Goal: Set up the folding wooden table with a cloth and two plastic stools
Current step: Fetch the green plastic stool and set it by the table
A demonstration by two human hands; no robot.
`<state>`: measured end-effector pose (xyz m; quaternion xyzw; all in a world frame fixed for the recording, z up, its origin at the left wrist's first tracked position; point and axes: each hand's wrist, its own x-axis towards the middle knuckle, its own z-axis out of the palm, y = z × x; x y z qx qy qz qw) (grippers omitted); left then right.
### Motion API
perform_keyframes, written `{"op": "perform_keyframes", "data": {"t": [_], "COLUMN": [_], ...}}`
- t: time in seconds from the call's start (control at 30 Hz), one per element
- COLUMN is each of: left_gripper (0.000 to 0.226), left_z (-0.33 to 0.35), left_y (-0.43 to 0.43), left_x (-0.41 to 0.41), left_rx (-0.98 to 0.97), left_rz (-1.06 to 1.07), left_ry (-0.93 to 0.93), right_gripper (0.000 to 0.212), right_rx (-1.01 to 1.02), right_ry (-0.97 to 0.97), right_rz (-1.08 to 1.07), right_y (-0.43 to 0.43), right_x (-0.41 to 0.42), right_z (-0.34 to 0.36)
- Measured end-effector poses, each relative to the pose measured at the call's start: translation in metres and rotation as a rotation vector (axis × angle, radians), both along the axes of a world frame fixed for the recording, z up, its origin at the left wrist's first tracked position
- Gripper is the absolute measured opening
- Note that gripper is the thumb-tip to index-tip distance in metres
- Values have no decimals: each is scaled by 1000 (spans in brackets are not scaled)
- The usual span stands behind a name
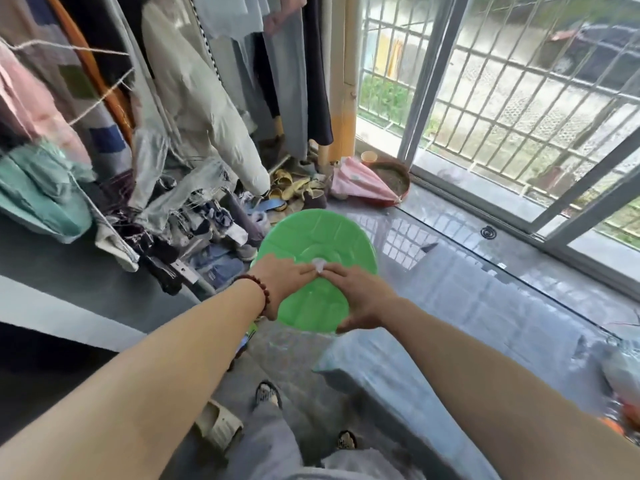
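A round green plastic stool [311, 233] stands in front of me, seen from above, its legs hidden under the seat. My left hand [280, 275], with a bead bracelet on the wrist, lies on the seat and its fingertips pinch a small white wad [319, 264] against the plastic. My right hand [362, 299] grips the seat's near right rim, fingers on top and thumb at the edge. A surface covered by a shiny blue-grey cloth [398, 382] fills the lower right, just beside the stool.
Hanging clothes [194, 81] and piled garments crowd the left. Shoes [294, 190], a folded pink umbrella [360, 183] and a brown basin [394, 174] lie beyond the stool. A barred window [519, 98] runs along the right. A beige slipper [218, 426] lies by my feet.
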<state>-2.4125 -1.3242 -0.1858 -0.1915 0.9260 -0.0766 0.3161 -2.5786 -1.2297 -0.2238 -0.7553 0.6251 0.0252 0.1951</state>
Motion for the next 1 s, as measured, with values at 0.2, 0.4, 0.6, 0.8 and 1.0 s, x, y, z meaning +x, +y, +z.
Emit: {"op": "perform_keyframes", "data": {"t": [0.2, 0.4, 0.6, 0.8, 1.0], "left_gripper": [110, 109, 104, 99, 101], "left_z": [-18, -39, -70, -125, -212], "left_y": [-78, -168, -247, -287, -309], "left_x": [-37, -72, -101, -127, -156], "left_rx": [1, 37, 108, 127, 176], "left_rz": [-106, -236, -309, -385, -389], "left_ry": [15, 20, -12, 0, -18], "right_gripper": [117, 116, 120, 116, 114], "right_rx": [20, 82, 133, 178, 235], "right_ry": [11, 15, -36, 2, -28], "right_rz": [-101, -271, -414, -444, -462], "right_y": [-61, -130, -195, -229, -249], "right_x": [-26, -44, -54, -75, -98], "right_z": [-16, -32, -67, -109, -191]}}
